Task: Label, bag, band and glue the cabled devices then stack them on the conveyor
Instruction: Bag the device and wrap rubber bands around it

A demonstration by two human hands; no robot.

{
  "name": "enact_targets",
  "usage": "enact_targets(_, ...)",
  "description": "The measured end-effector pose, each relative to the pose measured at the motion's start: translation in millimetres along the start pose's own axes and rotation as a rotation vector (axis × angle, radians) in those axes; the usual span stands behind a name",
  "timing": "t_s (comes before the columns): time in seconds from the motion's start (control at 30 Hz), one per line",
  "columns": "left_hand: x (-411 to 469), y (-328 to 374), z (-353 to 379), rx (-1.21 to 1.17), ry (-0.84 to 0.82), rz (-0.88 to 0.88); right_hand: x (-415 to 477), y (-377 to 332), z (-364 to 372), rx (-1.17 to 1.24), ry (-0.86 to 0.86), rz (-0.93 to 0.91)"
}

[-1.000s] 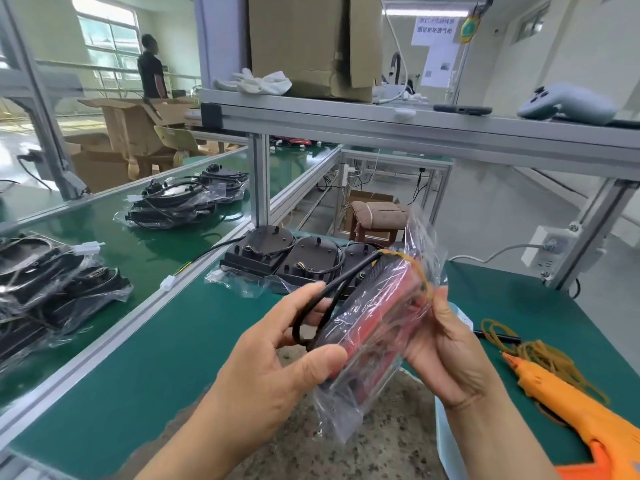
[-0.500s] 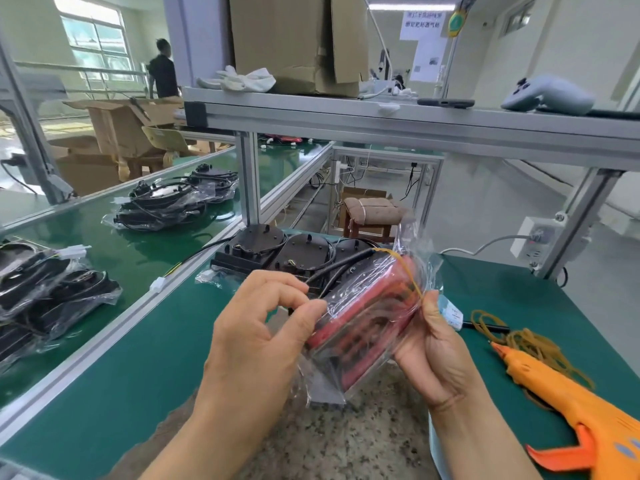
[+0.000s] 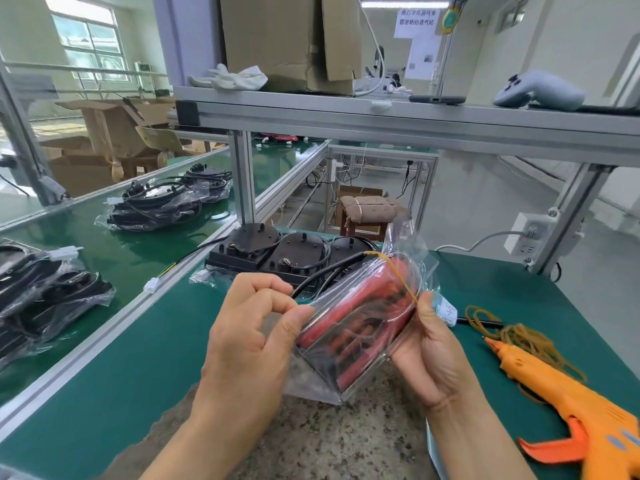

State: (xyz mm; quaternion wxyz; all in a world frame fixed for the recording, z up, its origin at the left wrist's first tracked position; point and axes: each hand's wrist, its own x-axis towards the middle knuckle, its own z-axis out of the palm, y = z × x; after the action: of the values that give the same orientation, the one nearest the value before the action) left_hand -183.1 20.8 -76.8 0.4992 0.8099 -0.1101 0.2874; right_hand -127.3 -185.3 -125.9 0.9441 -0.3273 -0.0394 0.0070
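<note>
Right of the bagged device (image 3: 356, 327) lie glue gun (image 3: 568, 407), rubber bands (image 3: 519, 336).

The bagged device (image 3: 356, 323) is held between the left hand (image 3: 252, 341) and right hand (image 3: 433, 358) above the desk's (image 3: 138, 375) near edge, with a row of unbagged devices (image 3: 277, 251) set behind it. A glue gun (image 3: 568, 403) is laid on the desk to the right, rubber bands (image 3: 519, 336) just behind it. Stacks of bagged devices (image 3: 162, 206) are spread along the conveyor (image 3: 114, 251) to the left; a cardboard box (image 3: 287, 39) and a controller (image 3: 538, 90) are kept on the shelf (image 3: 415, 119) overhead.
</note>
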Motion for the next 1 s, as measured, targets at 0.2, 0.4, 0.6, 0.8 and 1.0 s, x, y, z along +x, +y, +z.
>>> enact_targets(0.2,4.5,-15.4,-4.4,-0.193,-0.148,-0.318,1.3,-0.9,-1.3,0.046,0.083,0.02)
enact_targets(0.4,-1.6,-13.2,7.3,-0.292,-0.285,-0.458,1.2,5.7,3.3,0.081,0.113,0.067)
enact_targets(0.6,-0.6,-12.0,6.0,-0.209,-0.177,-0.324,-1.1,15.0,1.3,0.176,0.119,0.12)
enact_targets(0.8,0.5,-8.9,7.7,-0.284,-0.038,-0.214,1.6,22.2,2.5,0.129,0.106,0.168)
enact_targets(1.0,5.8,-5.9,3.1,-0.068,-0.003,0.007,1.0,19.3,-8.2,-0.431,0.315,0.093)
